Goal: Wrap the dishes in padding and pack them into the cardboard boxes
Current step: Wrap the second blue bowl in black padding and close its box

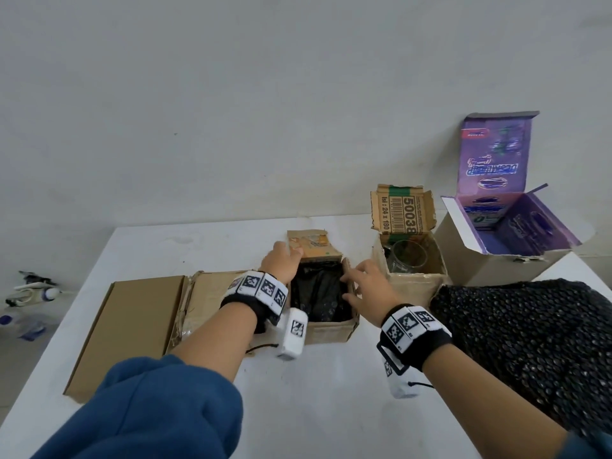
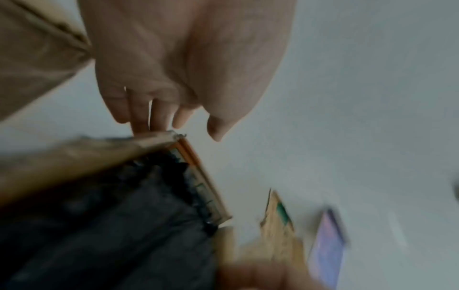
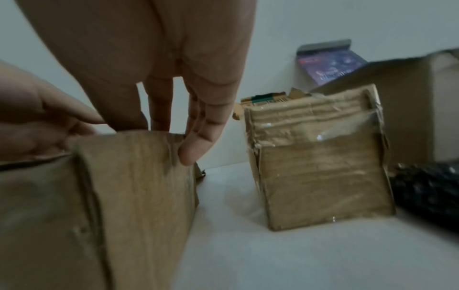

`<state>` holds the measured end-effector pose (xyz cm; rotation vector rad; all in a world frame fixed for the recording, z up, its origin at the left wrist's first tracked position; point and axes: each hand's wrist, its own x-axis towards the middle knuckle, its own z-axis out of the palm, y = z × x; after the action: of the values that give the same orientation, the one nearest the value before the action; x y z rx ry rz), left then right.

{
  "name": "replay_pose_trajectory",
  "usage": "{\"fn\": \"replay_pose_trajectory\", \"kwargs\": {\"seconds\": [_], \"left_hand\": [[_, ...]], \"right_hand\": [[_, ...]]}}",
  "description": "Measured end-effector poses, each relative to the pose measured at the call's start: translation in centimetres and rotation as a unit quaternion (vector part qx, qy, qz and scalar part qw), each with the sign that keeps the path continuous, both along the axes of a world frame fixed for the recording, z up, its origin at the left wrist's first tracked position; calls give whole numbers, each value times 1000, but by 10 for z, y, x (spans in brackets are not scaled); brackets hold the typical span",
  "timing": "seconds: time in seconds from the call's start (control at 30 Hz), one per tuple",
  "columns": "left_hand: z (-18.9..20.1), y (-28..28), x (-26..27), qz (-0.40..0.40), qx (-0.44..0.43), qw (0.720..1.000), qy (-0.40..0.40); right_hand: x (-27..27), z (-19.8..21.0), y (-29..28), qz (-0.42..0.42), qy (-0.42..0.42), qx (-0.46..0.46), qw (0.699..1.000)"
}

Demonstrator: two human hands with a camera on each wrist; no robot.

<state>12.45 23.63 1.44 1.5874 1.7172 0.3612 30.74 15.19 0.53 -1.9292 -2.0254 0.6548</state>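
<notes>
An open cardboard box (image 1: 331,329) stands mid-table with a bundle wrapped in black bubble wrap (image 1: 318,293) inside it. My left hand (image 1: 281,260) reaches over the box's far left corner, its straight fingers (image 2: 139,117) touching the rear flap (image 2: 74,157). My right hand (image 1: 361,279) lies on the box's right wall (image 3: 139,186), with fingers (image 3: 198,141) extended down along the wall's top edge. A second open box (image 1: 414,286) to the right holds a bare clear glass (image 1: 407,256). A sheet of black bubble wrap (image 1: 530,342) lies at the right.
A purple-lined box (image 1: 477,260) stands open at the back right, against the wall. Flat cardboard (image 1: 132,326) lies left of the middle box. Small items (image 1: 29,293) lie on the floor beyond the white table's left edge (image 1: 82,293).
</notes>
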Motion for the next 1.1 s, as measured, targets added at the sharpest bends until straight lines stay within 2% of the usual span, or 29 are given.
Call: {"fn": "replay_pose_trajectory", "kwargs": {"seconds": [0.03, 0.1, 0.23, 0.4, 0.47, 0.57, 0.6, 0.7, 0.77, 0.83, 0.87, 0.97, 1.1], "left_hand": [[0, 3, 3, 15, -40, 997, -63], [-2, 5, 5, 56, -42, 985, -161], [-17, -4, 6, 126, 68, 974, -173], [-12, -15, 3, 209, 101, 960, -159], [-6, -20, 2, 234, 132, 944, -190], [-2, -24, -2, 177, 174, 945, -213], [-2, -25, -4, 161, 173, 941, -243], [2, -32, -8, 168, 140, 906, -362], [3, -40, -14, 158, 113, 904, -382], [2, -51, -20, 117, 105, 920, -358], [0, -57, -23, 88, 109, 935, -325], [-9, -71, -30, -16, 134, 970, -203], [-17, -80, -30, -101, 150, 981, -68]], "right_hand": [[0, -1, -1, -7, 19, -2, 1000], [2, -1, -2, -17, 49, 1, 999], [8, 2, -6, -21, 80, 0, 997], [9, 9, -10, -47, 129, -19, 990], [9, 10, -10, -65, 162, -24, 984], [6, 16, -12, -100, 266, -38, 958], [5, 21, -14, -115, 302, -41, 946], [5, 30, -17, -159, 389, -42, 906], [6, 34, -18, -176, 437, -46, 881], [7, 37, -21, -177, 442, -54, 878], [7, 37, -22, -173, 427, -57, 886], [5, 21, -27, -143, 332, -45, 931], [2, -7, -41, -106, 191, -42, 975]]}}
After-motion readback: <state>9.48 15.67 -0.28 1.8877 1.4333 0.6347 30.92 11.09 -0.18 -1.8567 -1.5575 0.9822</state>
